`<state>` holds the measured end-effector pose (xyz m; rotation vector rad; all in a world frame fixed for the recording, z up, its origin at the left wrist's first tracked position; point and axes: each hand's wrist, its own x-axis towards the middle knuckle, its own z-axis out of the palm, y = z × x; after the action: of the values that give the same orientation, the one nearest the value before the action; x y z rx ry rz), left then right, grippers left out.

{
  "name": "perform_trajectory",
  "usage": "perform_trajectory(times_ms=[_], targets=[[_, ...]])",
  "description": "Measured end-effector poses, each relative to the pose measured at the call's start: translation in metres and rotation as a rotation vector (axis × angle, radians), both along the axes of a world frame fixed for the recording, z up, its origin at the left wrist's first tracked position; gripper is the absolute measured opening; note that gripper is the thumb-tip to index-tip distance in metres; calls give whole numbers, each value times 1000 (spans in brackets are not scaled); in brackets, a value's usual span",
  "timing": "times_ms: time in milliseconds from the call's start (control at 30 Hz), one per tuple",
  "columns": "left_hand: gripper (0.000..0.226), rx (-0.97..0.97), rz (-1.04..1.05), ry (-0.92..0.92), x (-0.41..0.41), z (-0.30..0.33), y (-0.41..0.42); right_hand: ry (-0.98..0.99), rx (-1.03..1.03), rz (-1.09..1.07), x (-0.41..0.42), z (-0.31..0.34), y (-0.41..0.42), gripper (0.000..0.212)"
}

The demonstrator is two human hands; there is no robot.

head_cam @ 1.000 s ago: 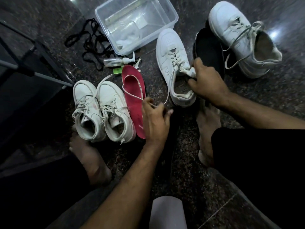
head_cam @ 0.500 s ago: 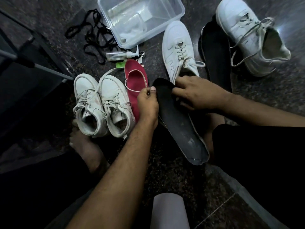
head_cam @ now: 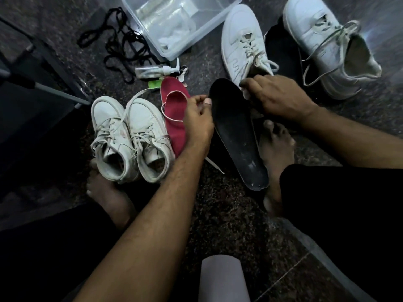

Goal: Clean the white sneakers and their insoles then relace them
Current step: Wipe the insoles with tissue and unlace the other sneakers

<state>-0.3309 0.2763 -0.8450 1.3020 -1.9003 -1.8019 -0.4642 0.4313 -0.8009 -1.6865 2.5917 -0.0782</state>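
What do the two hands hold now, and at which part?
Both hold the black insole at its toe end: the left hand pinches its left edge, the right hand grips its right edge.

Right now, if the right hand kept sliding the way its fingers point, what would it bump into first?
The right hand points left, pinching the black insole. Going straight on, it would probably meet the left hand first, then the red insole; depth is hard to judge.
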Motion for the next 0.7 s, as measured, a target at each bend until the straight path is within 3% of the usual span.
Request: perform_trajectory(times_ms=[133,333,467,533,600,700], targets=[[26,-81,-158,-38,-2,-5,18,-2,-32,-63,-6,2,5,29],[29,-231,18,-151,3,-6,-17,25,-249,-131,22,21,1,26],[54,-135,-34,-16,-9,1,-30,-107,-237,0,43,21,-13,20],[60,-288,-88,10,-7,4,-25,-269,-157,11,44,12,-17,22],[52,-515,-200,-21,7,3,-17,-414,-156,-74,40,7,-19,25],[47,-728,-482,-199,26,-3,-10,-423,-155,-146,37,4,-28,27]])
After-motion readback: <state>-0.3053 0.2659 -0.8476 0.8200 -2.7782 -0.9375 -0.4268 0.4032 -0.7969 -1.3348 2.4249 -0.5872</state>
